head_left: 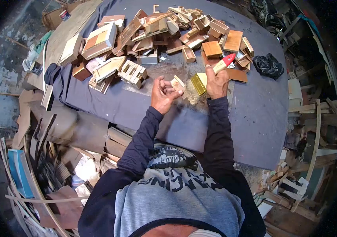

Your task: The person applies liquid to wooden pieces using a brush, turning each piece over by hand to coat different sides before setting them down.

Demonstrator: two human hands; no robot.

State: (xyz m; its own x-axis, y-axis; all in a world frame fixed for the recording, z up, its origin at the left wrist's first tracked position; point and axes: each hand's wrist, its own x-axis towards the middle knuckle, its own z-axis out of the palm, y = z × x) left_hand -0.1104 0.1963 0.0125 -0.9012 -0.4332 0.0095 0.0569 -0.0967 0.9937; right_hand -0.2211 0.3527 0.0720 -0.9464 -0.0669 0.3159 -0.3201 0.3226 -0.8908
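Note:
My left hand pinches a small light wooden piece over the front middle of the cloth-covered table. To its right, my right hand is closed around the handle of a wide paint brush. The handle is pale with a red tip pointing up and right, and the brush's bristle end points left and down, toward the wooden piece without touching it. Beneath both hands lies a worn, stained patch of the work surface. Just beyond them is a heap of small wooden blocks and boxes.
The table's grey-blue cloth reaches toward my body. A black plastic bag lies at the right. Wood scraps cover the floor at the right, and a blue panel stands among strips at the left.

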